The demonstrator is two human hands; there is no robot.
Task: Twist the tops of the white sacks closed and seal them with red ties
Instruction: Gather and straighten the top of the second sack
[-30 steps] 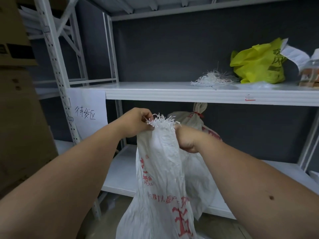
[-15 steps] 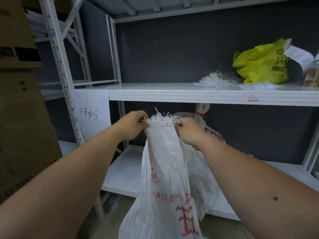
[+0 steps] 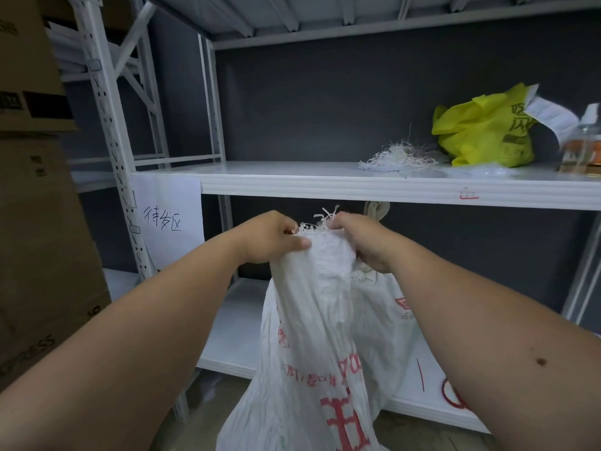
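Observation:
A white woven sack (image 3: 312,320) with red print hangs in front of me, its frayed top bunched together. My left hand (image 3: 270,237) grips the left side of the sack's mouth, thumb across the fabric. My right hand (image 3: 361,242) grips the right side of the mouth, close against the left hand. Behind it a second white sack (image 3: 387,307) stands on the lower shelf; its twisted top (image 3: 377,209) pokes up behind my right hand. No red tie shows in either hand.
A white metal rack surrounds the sacks, its middle shelf (image 3: 357,187) just above my hands. On it lie a tuft of frayed white strands (image 3: 396,156), a yellow bag (image 3: 484,131) and a bottle (image 3: 582,148). Cardboard boxes (image 3: 39,222) stack at the left. A handwritten paper label (image 3: 169,222) hangs on the post.
My hands have drawn closer together, bunching the sack's mouth narrower. The sack top has risen slightly toward the middle shelf.

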